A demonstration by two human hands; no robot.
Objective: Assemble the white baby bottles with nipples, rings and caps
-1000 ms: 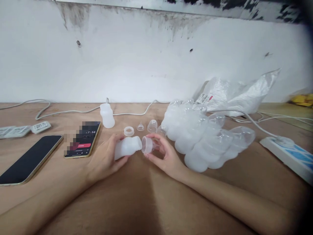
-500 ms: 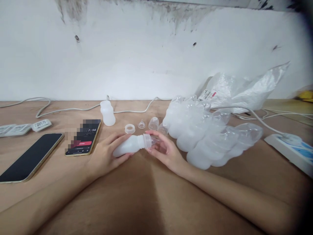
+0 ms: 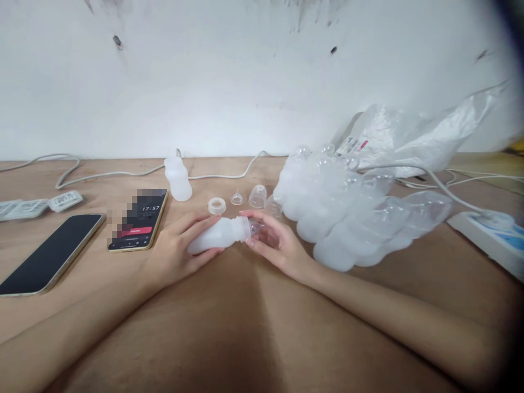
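A frosted white baby bottle (image 3: 215,236) lies on its side in my left hand (image 3: 176,248), its mouth facing right. My left fingers and thumb wrap around the body. At the bottle's mouth, my right hand (image 3: 282,248) grips the ring collar (image 3: 244,229) between fingertips and thumb. A clear nipple (image 3: 256,227) pokes out of the collar into the right palm, partly hidden. Just beyond the hands lie a loose ring collar (image 3: 216,206), a loose nipple (image 3: 237,197) and a clear dome cap (image 3: 257,196). One more frosted bottle (image 3: 178,180) stands upright behind.
Several capped bottles (image 3: 339,213) lie heaped on the right, before a clear plastic bag (image 3: 393,136). A power strip (image 3: 491,234) stands far right. Two phones, one dark (image 3: 53,254) and one lit (image 3: 141,221), lie left. A white cable (image 3: 221,176) runs along the wall.
The view has tilted down slightly, so everything sits higher in the picture. My right fingers have shifted a little around the collar; my left hand keeps its hold on the bottle.
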